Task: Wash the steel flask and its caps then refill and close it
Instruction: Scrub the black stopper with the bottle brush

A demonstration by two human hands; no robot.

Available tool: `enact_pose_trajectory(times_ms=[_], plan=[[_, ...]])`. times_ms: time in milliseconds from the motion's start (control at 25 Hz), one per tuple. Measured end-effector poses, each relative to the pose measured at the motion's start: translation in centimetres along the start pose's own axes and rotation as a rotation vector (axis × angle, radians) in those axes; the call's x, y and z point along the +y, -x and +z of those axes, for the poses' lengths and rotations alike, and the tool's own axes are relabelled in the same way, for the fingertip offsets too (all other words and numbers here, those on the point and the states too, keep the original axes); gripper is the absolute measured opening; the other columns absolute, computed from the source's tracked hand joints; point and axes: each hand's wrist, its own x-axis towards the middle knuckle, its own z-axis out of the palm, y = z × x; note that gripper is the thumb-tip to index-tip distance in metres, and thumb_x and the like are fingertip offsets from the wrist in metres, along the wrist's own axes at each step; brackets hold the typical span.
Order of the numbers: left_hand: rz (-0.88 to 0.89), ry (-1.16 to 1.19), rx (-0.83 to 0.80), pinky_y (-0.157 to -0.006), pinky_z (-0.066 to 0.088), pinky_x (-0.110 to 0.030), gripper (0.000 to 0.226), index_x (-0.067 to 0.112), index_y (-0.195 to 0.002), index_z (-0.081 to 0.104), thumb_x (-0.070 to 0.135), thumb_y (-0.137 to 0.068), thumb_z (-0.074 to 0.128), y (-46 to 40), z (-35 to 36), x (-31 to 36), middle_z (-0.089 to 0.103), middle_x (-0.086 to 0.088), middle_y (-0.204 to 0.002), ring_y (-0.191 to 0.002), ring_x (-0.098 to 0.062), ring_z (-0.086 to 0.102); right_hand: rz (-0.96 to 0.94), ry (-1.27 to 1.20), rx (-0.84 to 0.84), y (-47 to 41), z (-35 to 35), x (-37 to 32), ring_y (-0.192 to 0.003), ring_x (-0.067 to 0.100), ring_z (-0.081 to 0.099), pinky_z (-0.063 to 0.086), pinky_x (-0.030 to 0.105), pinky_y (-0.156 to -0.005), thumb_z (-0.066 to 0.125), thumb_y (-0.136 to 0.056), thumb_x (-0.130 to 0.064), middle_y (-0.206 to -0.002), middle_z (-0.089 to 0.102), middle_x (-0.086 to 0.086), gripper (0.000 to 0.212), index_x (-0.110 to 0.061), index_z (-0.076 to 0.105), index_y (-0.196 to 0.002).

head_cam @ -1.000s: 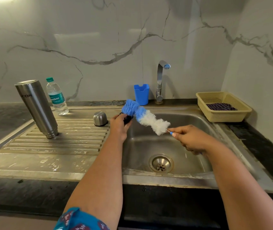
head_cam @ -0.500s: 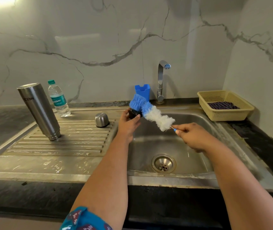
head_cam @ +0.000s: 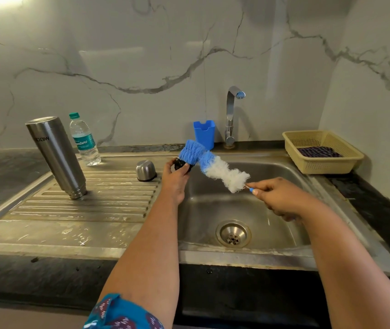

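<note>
The left hand (head_cam: 174,180) gripped a small black inner cap (head_cam: 181,164) over the rim between drainboard and basin, fingers curled round it, while the right hand (head_cam: 278,197) pinched the thin blue-tipped handle of a bottle brush (head_cam: 209,166), whose blue bristle end was pressed against the cap and whose white fluffy section trailed back toward the fingers. The steel flask (head_cam: 56,156) stood mouth-down and leaning on the ribbed drainboard (head_cam: 94,205) at about ten o'clock from the hands, with the steel outer cap (head_cam: 145,170) just beside the left hand at nine o'clock and a plastic water bottle (head_cam: 84,140) behind the flask. The likeliest slip, as I judged it, was the small cap: held wet at the fingertips and worked by a springy brush, it could pop free and drop into the sink basin (head_cam: 272,224) toward the drain (head_cam: 233,233) at six o'clock. The brush was held only at its far tip, so a hard push could bend it or twist it out of the pinch. A careless sweep of the left elbow might also knock the tilted flask over. The tap (head_cam: 231,115) at twelve o'clock showed no water running, so the cap might be left unrinsed.
</note>
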Motion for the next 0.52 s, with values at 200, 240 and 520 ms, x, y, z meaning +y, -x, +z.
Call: enact_pose_trajectory(times_ms=[200, 240, 520], plan=[[0.115, -0.094, -0.060, -0.079, 0.059, -0.024, 0.041, 0.010, -0.126, 0.054, 0.000, -0.089, 0.068, 0.41, 0.36, 0.08, 0.057, -0.014, -0.132, -0.116, -0.026, 0.062, -0.103, 0.044, 0.110, -0.43, 0.17, -0.09, -0.059, -0.003, 0.037, 0.032, 0.007, -0.043, 0.047, -0.101, -0.024, -0.072, 0.049, -0.016, 0.034, -0.029, 0.056, -0.133], [0.134, -0.130, -0.101, -0.081, 0.059, -0.025, 0.043, 0.012, -0.127, 0.054, -0.003, -0.089, 0.067, 0.43, 0.22, 0.14, 0.057, -0.011, -0.131, -0.115, -0.025, 0.062, -0.115, 0.069, 0.130, -0.52, 0.06, -0.03, -0.070, -0.002, 0.046, 0.036, 0.007, -0.057, 0.047, -0.101, -0.024, -0.084, 0.060, -0.013, 0.034, -0.030, 0.056, -0.133], [0.199, -0.251, -0.077, -0.079, 0.059, -0.027, 0.051, 0.004, -0.125, 0.055, -0.001, -0.080, 0.078, 0.48, 0.21, -0.11, 0.062, -0.009, -0.118, -0.101, -0.022, 0.068, -0.132, 0.085, 0.149, -1.13, 0.28, 0.51, -0.103, 0.004, 0.046, 0.033, 0.021, -0.088, 0.050, -0.099, -0.028, -0.132, 0.058, -0.005, 0.034, -0.033, 0.056, -0.132]])
